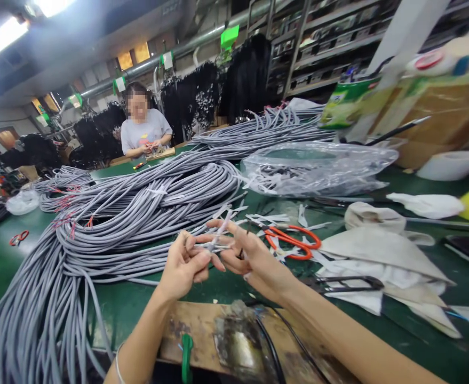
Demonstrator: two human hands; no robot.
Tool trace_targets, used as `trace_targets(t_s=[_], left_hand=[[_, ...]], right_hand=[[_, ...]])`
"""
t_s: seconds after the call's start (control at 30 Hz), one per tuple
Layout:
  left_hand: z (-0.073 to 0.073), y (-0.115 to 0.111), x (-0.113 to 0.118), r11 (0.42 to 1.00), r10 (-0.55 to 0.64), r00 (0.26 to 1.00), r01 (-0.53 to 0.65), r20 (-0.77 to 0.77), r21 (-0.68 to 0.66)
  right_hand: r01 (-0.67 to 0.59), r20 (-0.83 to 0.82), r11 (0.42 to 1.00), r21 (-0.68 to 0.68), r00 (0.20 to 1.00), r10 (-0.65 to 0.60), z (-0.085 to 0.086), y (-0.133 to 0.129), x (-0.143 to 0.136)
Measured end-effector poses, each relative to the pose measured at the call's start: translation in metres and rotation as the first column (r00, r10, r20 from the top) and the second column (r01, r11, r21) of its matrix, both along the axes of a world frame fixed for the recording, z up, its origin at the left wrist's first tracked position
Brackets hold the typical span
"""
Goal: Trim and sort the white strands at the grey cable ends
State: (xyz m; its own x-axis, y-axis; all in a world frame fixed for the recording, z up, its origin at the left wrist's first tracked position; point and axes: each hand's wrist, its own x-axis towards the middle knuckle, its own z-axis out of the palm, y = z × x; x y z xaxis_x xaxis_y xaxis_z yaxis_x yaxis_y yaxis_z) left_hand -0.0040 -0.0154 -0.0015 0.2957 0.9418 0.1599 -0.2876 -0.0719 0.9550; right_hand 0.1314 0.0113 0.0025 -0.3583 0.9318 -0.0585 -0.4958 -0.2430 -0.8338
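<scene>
Both hands — left hand [184, 266], right hand [250, 258] — pinch one grey cable [218, 237].

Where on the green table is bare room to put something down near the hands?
Bare green table lies between the grey cable bundle and the wooden board. Crowded: around the orange scissors and right of them, under white cloths.

I count two orange-handled scissors: one pair [294, 241] near my hands, another [18, 237] far left, plus one clear plastic bag [318, 168].
</scene>
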Motion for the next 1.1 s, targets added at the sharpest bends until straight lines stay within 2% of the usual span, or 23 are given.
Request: trace_targets(t_s=[0.07, 0.17, 0.3, 0.4, 0.53, 0.6, 0.67, 0.87, 0.97, 1.03, 1.1], left_hand=[[-0.001, 0.001, -0.001, 1.0, -0.019, 1.0, 0.02, 0.011, -0.008], [-0.002, 0.002, 0.002, 1.0, 0.001, 1.0, 0.0, 0.027, -0.028], [-0.003, 0.003, 0.01, 0.983, 0.168, 0.984, -0.162, 0.062, -0.084], [-0.004, 0.004, 0.016, 0.952, 0.289, 0.956, -0.282, 0.043, -0.121], [-0.004, 0.004, 0.017, 0.905, 0.401, 0.916, -0.395, 0.005, -0.159], [-0.003, 0.003, 0.017, 0.893, 0.424, 0.906, -0.419, -0.007, -0.166], [-0.003, 0.003, 0.016, 0.892, 0.426, 0.905, -0.422, -0.012, -0.164], [-0.002, -0.001, 0.015, 0.924, 0.356, 0.934, -0.348, 0.024, -0.159], [-0.002, -0.003, 0.014, 0.943, 0.309, 0.951, -0.302, 0.027, -0.143], [-0.003, -0.003, 0.015, 0.947, 0.296, 0.955, -0.293, 0.002, -0.129], [-0.005, -0.002, 0.016, 0.939, 0.32, 0.946, -0.323, -0.04, -0.118]], right_hand=[[0.031, 0.008, 0.999, 0.029, 0.999, -0.031, 0.002, -0.005, -0.001], [0.185, 0.036, 0.983, 0.019, 0.982, -0.185, 0.001, -0.005, -0.002], [0.329, 0.037, 0.943, 0.057, 0.943, -0.331, -0.002, -0.004, -0.003], [0.389, 0.056, 0.907, 0.161, 0.914, -0.402, -0.005, -0.007, -0.003], [0.393, 0.095, 0.847, 0.359, 0.887, -0.452, -0.007, -0.011, -0.001], [0.43, 0.082, 0.829, 0.358, 0.87, -0.487, -0.009, -0.009, 0.0], [0.492, 0.045, 0.821, 0.291, 0.85, -0.525, -0.011, -0.003, 0.004], [0.558, -0.012, 0.825, 0.084, 0.829, -0.559, -0.009, 0.011, 0.012], [0.382, 0.083, 0.924, 0.003, 0.921, -0.381, -0.004, 0.004, 0.006], [0.305, 0.142, 0.952, 0.015, 0.942, -0.304, -0.002, -0.002, 0.001], [0.354, 0.158, 0.931, 0.085, 0.918, -0.364, -0.003, -0.005, -0.001]])
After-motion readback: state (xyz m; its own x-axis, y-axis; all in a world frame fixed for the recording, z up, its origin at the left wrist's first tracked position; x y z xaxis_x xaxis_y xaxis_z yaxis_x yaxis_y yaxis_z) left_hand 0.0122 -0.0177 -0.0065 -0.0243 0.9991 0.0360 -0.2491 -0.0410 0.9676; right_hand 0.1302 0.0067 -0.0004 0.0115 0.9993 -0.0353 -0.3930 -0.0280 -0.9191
